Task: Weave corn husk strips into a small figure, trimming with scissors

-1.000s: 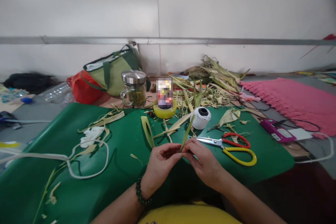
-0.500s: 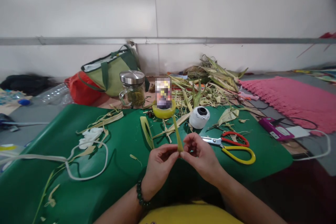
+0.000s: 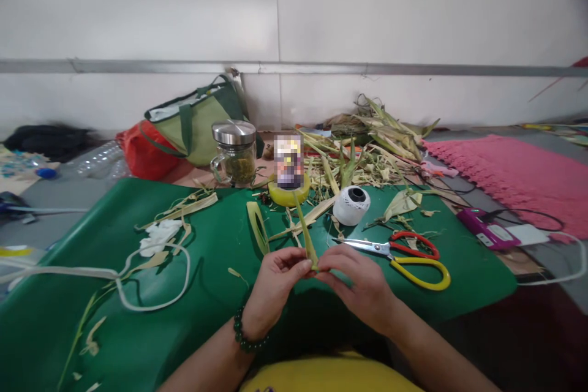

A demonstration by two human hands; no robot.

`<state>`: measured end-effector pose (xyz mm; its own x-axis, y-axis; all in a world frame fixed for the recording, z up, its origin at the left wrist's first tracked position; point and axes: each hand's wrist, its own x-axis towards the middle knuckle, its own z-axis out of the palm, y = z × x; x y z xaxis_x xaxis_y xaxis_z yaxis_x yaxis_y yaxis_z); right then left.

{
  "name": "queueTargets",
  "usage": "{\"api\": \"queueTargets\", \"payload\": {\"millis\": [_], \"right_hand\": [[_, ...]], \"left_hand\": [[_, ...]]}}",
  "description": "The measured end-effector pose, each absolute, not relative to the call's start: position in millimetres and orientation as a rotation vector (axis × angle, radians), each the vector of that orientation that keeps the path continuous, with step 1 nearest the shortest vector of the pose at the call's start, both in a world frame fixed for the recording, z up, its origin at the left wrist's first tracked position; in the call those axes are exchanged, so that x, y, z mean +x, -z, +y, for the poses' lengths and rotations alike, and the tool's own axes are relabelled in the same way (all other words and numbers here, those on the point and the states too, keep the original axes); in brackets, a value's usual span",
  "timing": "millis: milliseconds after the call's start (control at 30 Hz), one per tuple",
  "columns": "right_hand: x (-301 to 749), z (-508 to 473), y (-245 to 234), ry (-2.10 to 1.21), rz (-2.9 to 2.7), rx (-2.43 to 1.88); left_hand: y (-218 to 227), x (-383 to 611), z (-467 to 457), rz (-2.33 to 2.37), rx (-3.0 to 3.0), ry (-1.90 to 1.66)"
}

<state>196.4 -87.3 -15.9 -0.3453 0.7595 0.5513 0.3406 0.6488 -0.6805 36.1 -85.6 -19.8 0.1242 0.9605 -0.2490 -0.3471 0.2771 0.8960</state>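
A narrow green corn husk strip (image 3: 305, 230) points up and away from me, its lower end pinched between my two hands. My left hand (image 3: 278, 278), with a dark green bead bracelet at the wrist, grips that end between thumb and fingers. From the other side, my right hand (image 3: 362, 278) closes thumb and fingertips on the same end. Just beyond lie a looped husk strip (image 3: 257, 226) and a white thread spool (image 3: 351, 206). Scissors (image 3: 390, 249) with one red and one yellow handle rest right of my right hand, blades pointing left.
On the green mat (image 3: 202, 269) are a white cable (image 3: 151, 308), crumpled tissue (image 3: 158, 237) and husk scraps. Behind stand a lidded glass jar (image 3: 234, 156), a pixelated upright object on a yellow ring (image 3: 288, 196), a green bag (image 3: 202, 128) and a husk pile (image 3: 386, 128). A purple device (image 3: 487, 229) lies right.
My right hand has turned over, its back now facing up more, with its fingers brought together at the husk's base. The husk leans further left. The view has shifted slightly.
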Motion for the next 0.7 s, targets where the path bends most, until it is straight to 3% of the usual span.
{"api": "queueTargets", "payload": {"millis": [233, 700], "right_hand": [[193.9, -84.4, 14.8, -0.372, -2.12, -0.847], [187.8, -88.2, 23.1, -0.807, -1.828, -1.171]], "left_hand": [[17.6, 36.2, -86.8, 1.022, 0.849, -1.064], [21.8, 35.3, -93.0, 1.069, 1.217, -1.147]]}}
